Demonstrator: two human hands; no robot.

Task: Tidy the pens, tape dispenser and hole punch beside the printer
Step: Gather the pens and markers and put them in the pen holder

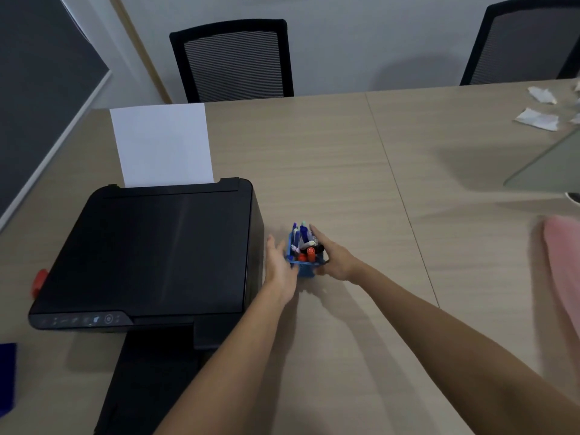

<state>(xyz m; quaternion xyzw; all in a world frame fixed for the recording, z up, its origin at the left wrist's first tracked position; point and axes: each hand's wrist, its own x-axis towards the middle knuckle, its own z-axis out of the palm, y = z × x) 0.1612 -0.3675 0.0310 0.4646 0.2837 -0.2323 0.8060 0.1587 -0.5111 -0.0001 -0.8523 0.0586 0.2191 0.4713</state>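
Note:
A blue mesh pen holder (pixel 303 269) stands on the wooden table (pixel 345 171) just right of the black printer (pixel 157 252). It is packed with several pens and markers (pixel 303 243), blue, white and red. My left hand (pixel 279 265) presses flat against the holder's left side, fingers spread. My right hand (pixel 332 259) cups its right side, fingers reaching along the far edge. Both hands touch the holder, which rests on the table. No tape dispenser or hole punch can be made out for sure.
White paper (pixel 161 146) stands in the printer's rear feed. A red object (pixel 39 282) peeks out left of the printer, a dark blue one (pixel 7 378) lies at the left edge. Two black chairs (pixel 233 61) stand behind the table. Crumpled paper (pixel 538 117) and pink cloth (pixel 565 271) lie right.

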